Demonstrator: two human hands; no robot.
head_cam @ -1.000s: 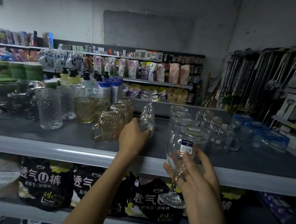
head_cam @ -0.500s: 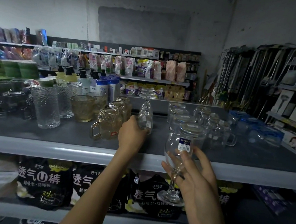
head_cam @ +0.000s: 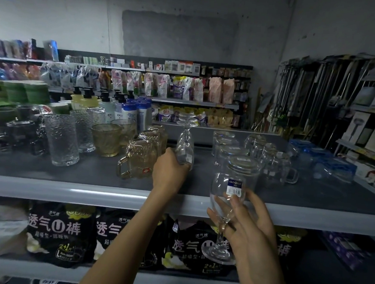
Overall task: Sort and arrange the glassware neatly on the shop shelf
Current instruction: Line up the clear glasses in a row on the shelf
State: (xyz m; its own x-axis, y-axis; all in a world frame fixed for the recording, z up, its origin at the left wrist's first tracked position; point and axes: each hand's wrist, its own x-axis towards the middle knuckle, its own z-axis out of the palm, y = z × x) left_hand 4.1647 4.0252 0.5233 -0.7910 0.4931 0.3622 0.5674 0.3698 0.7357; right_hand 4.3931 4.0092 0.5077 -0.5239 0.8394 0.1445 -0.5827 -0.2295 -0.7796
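Black diaper packs [head_cam: 62,233] fill the lower shelf; pump bottles [head_cam: 85,99] stand behind, refill pouches [head_cam: 155,84] line the far shelves, mop handles [head_cam: 307,94] hang right.

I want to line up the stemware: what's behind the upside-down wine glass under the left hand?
Behind the inverted wine glass held by the left hand, at least one more inverted stemmed glass shows. How many more stand there is hidden.
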